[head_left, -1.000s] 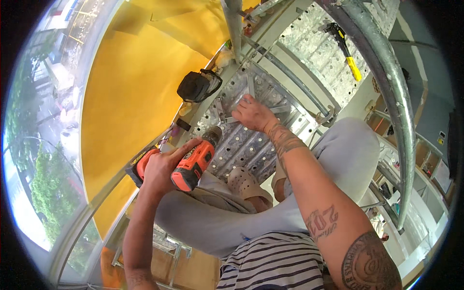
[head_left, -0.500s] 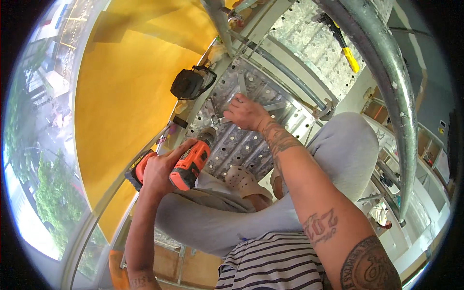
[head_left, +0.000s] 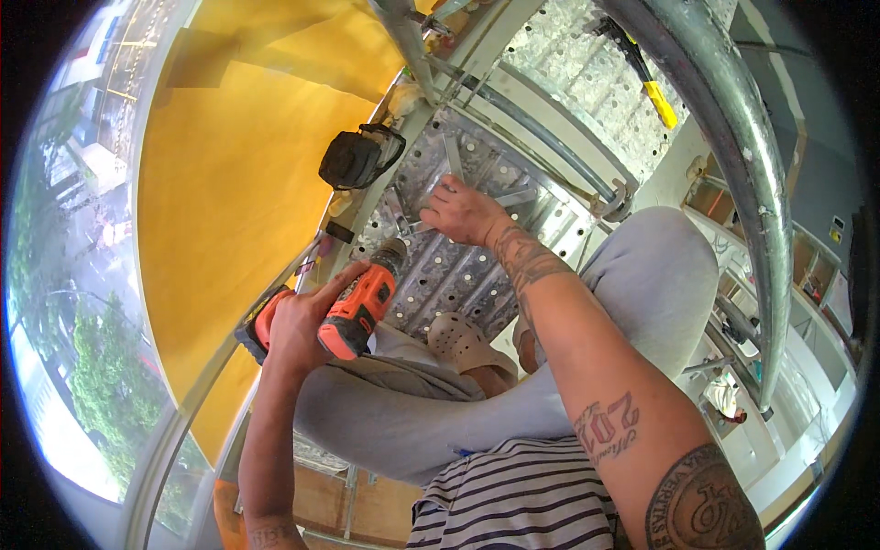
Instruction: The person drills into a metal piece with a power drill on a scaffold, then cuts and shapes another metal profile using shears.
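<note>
Bordering the perforated metal platform point(head_left: 449, 286) on its left is a yellow sheet point(head_left: 238, 183); bare decking lies between the right hand point(head_left: 466, 213) and the beige clog point(head_left: 454, 339). A black pouch point(head_left: 351, 160) sits near that edge, and a thick curved tube point(head_left: 756, 147) bars the right side. The left hand point(head_left: 298, 325) wraps round the orange drill point(head_left: 362, 307) — aimed away from the body, toward metal strips point(head_left: 453, 156) on the platform. Over these, the right hand's fingers curl close together — whether gripping one, I cannot tell.
</note>
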`<state>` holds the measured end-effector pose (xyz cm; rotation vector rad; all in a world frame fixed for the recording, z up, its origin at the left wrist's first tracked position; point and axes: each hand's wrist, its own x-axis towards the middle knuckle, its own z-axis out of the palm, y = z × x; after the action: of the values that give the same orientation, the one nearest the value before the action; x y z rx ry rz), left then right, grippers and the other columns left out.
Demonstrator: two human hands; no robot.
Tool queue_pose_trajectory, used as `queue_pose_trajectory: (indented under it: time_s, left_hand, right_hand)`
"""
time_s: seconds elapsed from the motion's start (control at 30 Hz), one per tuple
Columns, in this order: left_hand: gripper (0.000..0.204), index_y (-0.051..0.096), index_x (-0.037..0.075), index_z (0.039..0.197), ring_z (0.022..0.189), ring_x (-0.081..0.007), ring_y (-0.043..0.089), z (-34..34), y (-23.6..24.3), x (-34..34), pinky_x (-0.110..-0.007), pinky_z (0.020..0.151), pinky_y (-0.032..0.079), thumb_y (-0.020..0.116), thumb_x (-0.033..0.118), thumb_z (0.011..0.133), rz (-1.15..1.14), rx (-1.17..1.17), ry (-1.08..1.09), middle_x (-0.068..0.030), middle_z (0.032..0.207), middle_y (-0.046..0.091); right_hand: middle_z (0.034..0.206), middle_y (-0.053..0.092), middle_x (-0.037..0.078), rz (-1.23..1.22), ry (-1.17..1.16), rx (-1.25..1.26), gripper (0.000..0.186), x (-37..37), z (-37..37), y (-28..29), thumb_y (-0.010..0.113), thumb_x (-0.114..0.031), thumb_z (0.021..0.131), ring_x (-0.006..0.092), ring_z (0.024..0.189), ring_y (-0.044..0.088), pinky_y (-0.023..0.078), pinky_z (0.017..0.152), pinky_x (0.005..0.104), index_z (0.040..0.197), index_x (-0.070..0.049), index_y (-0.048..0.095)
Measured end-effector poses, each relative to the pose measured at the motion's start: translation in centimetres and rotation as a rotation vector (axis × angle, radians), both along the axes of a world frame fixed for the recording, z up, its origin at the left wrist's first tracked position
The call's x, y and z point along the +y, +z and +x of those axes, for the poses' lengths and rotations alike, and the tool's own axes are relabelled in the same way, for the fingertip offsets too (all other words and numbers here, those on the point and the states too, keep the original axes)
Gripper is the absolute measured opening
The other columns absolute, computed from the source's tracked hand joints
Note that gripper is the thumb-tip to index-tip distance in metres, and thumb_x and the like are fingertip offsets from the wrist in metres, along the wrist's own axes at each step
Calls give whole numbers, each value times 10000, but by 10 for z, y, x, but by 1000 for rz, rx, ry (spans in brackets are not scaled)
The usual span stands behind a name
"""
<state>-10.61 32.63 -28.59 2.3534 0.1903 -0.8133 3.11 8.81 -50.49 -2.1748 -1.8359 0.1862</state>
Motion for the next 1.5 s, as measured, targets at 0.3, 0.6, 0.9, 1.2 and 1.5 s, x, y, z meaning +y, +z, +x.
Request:
queue_pose_trajectory:
  time_s: [0.3,0.6,0.9,1.2,1.5]
  left_hand:
    - [803,502,292,1454,872,-330,719,-4,0,1,-408,724,552,765,157,707,-7,-33,14,-144,1079,729]
    - [811,502,284,1455,891,-323,720,0,2,-1,-404,739,561,771,161,700,-15,-11,-3,-125,1151,719]
    - [806,504,283,1447,844,-333,719,-3,-2,0,-419,701,552,772,158,698,15,-39,-19,-135,1038,737]
    - [791,497,290,1449,863,-331,721,-3,1,-1,-419,712,555,768,167,717,37,-2,-28,-129,1074,733]
    - [761,463,313,1456,836,-363,710,18,13,-15,-442,700,546,741,166,763,55,100,23,-148,1023,728]
  right_hand:
    - [829,608,-7,-5,20,-4,38,2,1,2,597,-187,806,183,919,613,397,974,358,842,-183,607]
    - [827,607,-6,-2,15,5,22,1,1,1,582,-187,822,184,912,612,401,968,356,836,-185,598]
    - [806,575,0,21,0,11,24,1,0,-1,572,-177,826,192,897,603,372,1025,382,803,-183,567]
    - [805,576,-5,15,8,9,33,2,-1,2,570,-182,834,182,888,599,380,1014,369,801,-185,571]
    - [793,580,-3,27,-11,13,43,4,-3,-4,575,-186,840,182,898,605,391,1009,368,797,-180,576]
